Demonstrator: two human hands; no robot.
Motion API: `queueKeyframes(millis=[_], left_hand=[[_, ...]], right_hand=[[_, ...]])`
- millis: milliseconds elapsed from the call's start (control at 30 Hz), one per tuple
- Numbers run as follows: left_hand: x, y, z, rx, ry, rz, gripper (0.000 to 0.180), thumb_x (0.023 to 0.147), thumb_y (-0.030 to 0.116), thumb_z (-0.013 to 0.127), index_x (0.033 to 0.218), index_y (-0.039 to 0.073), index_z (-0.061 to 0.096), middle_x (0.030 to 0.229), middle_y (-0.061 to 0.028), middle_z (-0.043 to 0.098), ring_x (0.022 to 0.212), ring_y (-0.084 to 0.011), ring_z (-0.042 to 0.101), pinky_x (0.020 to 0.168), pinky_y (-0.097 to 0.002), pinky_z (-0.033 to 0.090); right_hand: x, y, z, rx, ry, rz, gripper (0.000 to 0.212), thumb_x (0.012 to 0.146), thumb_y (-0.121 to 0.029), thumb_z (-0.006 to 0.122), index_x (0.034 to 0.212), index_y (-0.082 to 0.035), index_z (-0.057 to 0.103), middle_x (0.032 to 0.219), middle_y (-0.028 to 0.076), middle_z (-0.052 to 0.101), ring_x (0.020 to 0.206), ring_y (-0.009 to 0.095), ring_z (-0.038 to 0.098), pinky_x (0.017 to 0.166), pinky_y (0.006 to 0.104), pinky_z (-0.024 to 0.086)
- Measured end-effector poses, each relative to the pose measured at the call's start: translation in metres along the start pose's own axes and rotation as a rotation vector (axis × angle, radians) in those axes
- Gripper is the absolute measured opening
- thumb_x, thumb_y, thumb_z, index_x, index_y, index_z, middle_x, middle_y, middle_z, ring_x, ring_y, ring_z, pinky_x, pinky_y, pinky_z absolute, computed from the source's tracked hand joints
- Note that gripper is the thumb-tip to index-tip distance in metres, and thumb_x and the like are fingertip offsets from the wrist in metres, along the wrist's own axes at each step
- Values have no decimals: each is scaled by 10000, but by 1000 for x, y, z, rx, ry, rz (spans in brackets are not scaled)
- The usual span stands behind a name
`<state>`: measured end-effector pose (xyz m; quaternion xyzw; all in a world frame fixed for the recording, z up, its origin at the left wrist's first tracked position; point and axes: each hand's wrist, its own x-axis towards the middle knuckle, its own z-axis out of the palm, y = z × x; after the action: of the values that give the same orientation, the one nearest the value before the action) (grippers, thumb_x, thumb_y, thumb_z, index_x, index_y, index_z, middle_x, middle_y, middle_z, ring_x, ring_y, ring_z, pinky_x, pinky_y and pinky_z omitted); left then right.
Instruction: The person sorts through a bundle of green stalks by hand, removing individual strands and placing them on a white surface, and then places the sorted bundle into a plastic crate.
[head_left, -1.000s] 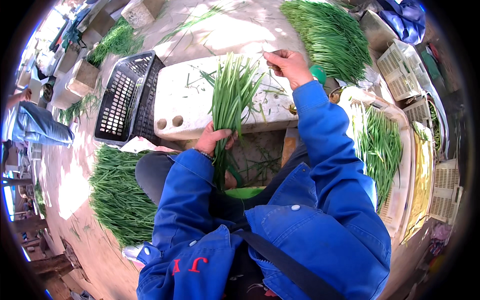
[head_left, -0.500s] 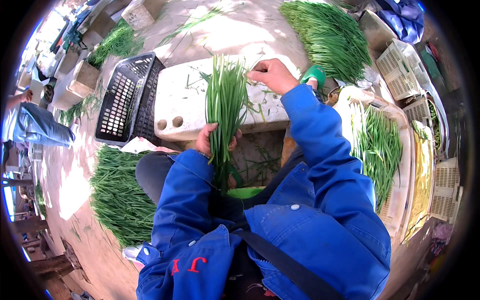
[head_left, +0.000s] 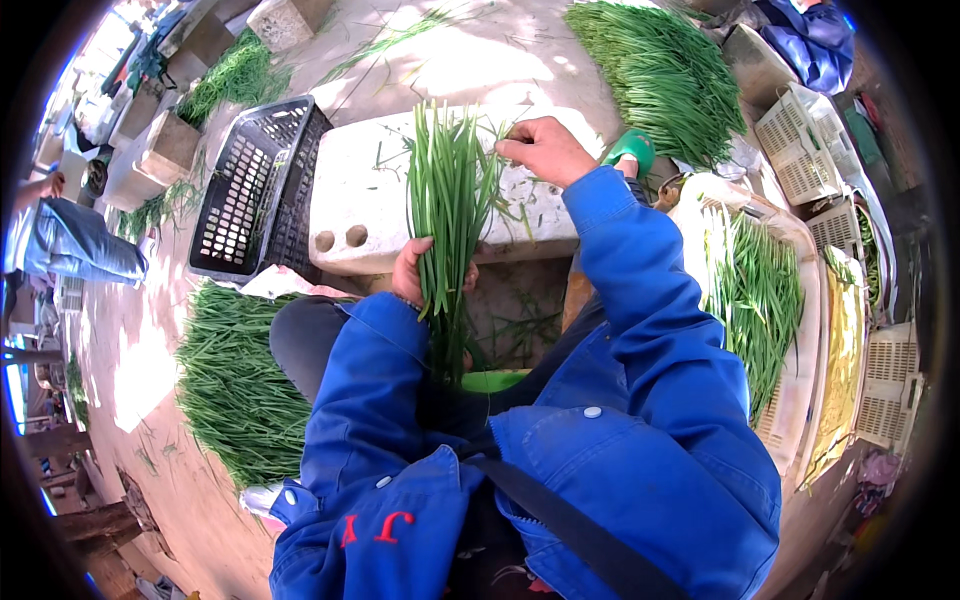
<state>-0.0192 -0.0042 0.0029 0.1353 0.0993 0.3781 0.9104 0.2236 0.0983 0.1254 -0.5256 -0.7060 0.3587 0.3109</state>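
Note:
My left hand (head_left: 410,270) is wrapped round an upright bunch of garlic chives (head_left: 447,205), gripping it low, with fingertips showing on its far side. At the bunch's upper right edge my right hand (head_left: 547,150) is closed in a pinch, thumb against fingers. Thin blades stick out beside those fingertips; what they hold is too small to make out. Behind the bunch stands a white block-like table (head_left: 360,185), with two round holes and green scraps on it.
A black plastic crate (head_left: 225,262) stands left of the white table. Heaps of chives lie at my left (head_left: 240,385) and at the far right (head_left: 660,80). A pale tub (head_left: 795,400) holding chives stands at my right. Another person's leg (head_left: 85,245) shows at far left.
The bunch has tilted slightly left at its top and spread a little. My left hand has risen slightly. My right hand stays pinched at nearly the same place.

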Motion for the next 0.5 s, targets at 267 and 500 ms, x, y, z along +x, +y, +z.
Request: queueKeyframes(millis=[267, 500], left_hand=[[3, -1, 18, 78, 37, 81, 582, 769, 358, 483, 1157, -74, 530, 1102, -239, 574, 1058, -332, 520, 991, -404, 353], [3, -2, 18, 162, 122, 138, 589, 791, 429, 467, 1121, -50, 560, 1026, -236, 603, 658, -308, 557, 577, -384, 422]], right_hand=[[-5, 4, -18, 76, 124, 84, 255, 812, -268, 689, 821, -14, 670, 670, 14, 623, 589, 63, 530, 525, 223, 411], [-7, -2, -27, 554, 8, 221, 157, 878, -230, 622, 881, -73, 628, 778, 18, 639, 628, 73, 560, 519, 214, 436]])
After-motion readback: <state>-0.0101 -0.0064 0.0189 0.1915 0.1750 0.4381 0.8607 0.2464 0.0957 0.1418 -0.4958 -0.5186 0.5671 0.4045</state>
